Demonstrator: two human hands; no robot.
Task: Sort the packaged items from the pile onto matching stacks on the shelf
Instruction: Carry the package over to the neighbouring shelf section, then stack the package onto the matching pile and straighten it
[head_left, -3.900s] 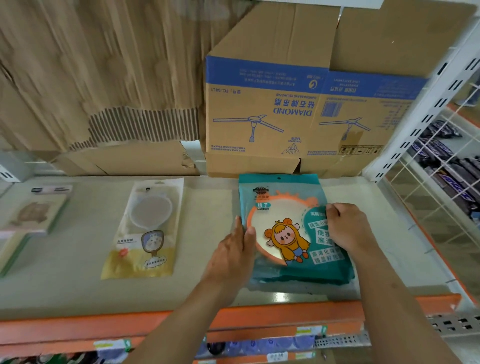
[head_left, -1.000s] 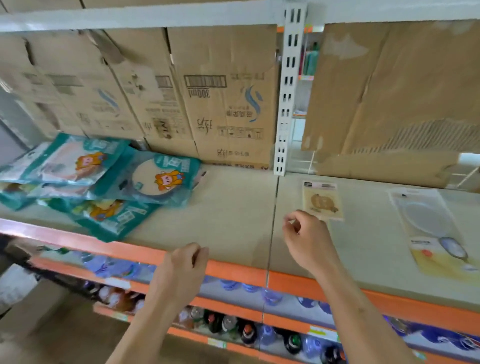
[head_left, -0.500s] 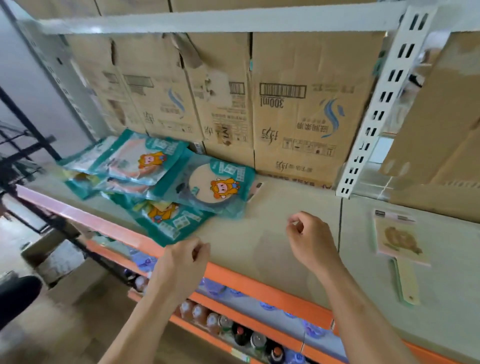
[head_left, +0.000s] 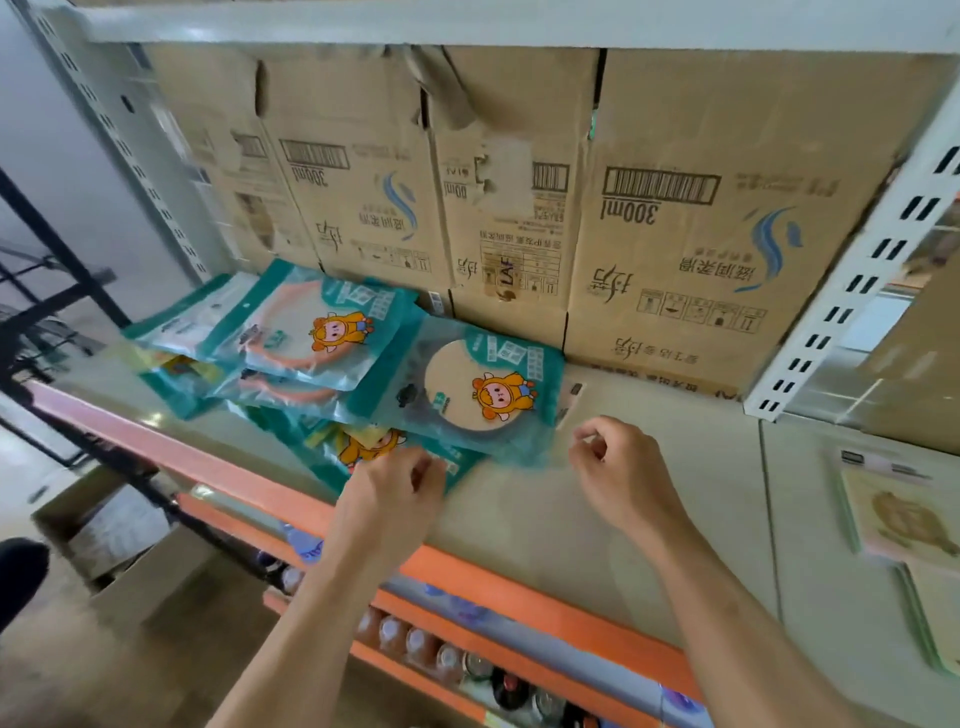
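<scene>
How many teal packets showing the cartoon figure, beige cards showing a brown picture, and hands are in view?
Teal packets showing the cartoon figure: 3
Beige card showing a brown picture: 1
Hands: 2 (left hand, right hand)
Total: 6

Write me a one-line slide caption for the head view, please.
Left hand and right hand at a pile of teal packets on a shelf, boxes behind.

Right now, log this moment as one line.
stage: at pile | left hand: at front teal packet, grip unclear | right hand: empty, beside top packet

Left hand (head_left: 395, 499) and right hand (head_left: 621, 470) are stretched forward, fingers loosely curled.
</scene>
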